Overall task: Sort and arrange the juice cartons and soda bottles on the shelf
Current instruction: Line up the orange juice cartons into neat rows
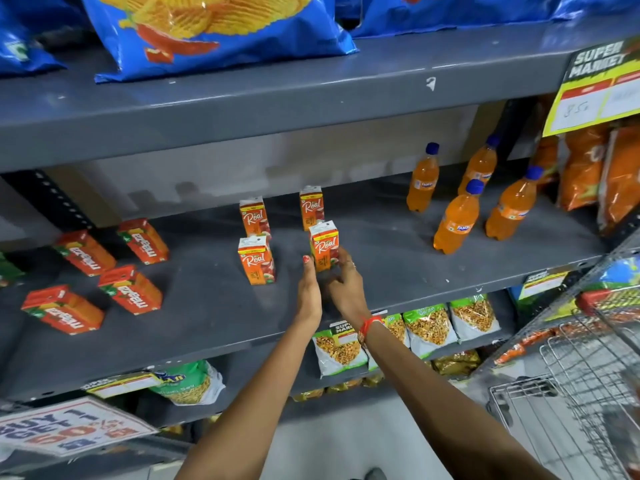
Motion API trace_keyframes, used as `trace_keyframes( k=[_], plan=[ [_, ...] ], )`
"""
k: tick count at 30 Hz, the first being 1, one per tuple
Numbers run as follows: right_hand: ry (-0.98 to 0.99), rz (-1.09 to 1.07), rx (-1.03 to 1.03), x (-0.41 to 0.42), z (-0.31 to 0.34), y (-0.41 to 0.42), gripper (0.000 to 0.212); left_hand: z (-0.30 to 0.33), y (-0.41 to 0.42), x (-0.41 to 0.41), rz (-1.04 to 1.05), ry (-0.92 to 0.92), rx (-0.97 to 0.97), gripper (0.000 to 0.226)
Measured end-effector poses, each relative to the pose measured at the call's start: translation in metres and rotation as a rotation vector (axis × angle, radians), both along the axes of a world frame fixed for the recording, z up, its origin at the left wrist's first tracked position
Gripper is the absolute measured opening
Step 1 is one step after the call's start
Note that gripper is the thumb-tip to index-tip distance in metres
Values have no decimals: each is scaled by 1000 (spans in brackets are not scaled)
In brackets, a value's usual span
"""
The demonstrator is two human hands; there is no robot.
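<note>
Head view | upright Real carton (323, 250), long axis vertical, mid-shelf (381, 271) toward front edge | left hand (309, 292) and right hand (346, 285) press its two sides, fingers half-curled | right slightly nearer | soda bottles (457, 220) well apart, rightward

**Orange, red and blue on grey**

The shelf (381, 306) is plain dark grey. Four Real cartons (256, 259) are orange with white script and white tops. Four Maaza cartons (131, 289) are red-orange with white lettering and green corners. Four bottles (455, 221) hold orange soda under blue caps. Chip bags (214, 32) above are blue with yellow ridged chips. The left hand (308, 289) has a red thumbnail; the right hand (346, 289) wears a red wrist thread.
</note>
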State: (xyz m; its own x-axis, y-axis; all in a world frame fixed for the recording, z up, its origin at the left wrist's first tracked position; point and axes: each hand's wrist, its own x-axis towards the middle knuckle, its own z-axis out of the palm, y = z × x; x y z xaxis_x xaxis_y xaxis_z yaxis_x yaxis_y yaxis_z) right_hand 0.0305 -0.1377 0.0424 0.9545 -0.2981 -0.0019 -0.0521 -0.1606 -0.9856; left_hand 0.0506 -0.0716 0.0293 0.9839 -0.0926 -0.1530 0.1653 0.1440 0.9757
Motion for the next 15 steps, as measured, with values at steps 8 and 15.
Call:
trace_keyframes(
  k=[8,15],
  plan=[
    [-2,5,10,0,-5,-1,57,3,0,0,6,1,40,34],
    [11,-50,37,-2,-9,-5,67,5,-3,-8,150,58,91,50]
  ],
)
